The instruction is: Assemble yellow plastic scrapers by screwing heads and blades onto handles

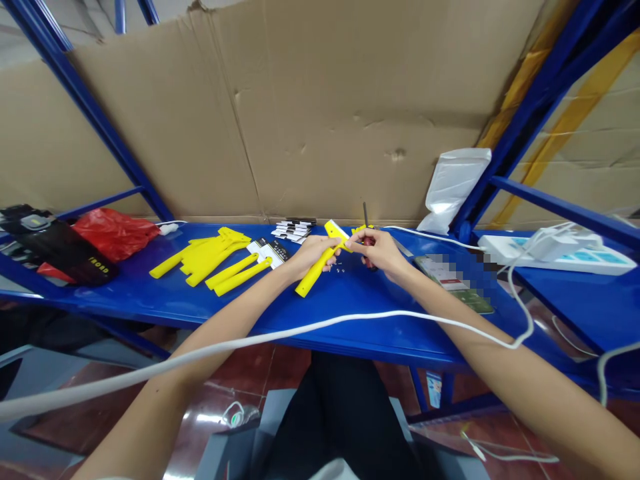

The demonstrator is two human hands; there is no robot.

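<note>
The left hand [306, 258] wraps round a yellow tool [311, 276], seemingly to steady it. The right hand [384, 251] clasps a screwdriver [365, 215], angled away perhaps so fingertips can reach the yellow tool.

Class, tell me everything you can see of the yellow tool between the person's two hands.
The yellow tool has a long, plastic-looking handle and a crosswise head carrying a pale strip. It slants over the blue table, handle end nearer the wearer and toward their left, head farther away. The left hand grips it near the head; the right hand is at the head's right end, hiding part of it.
</note>
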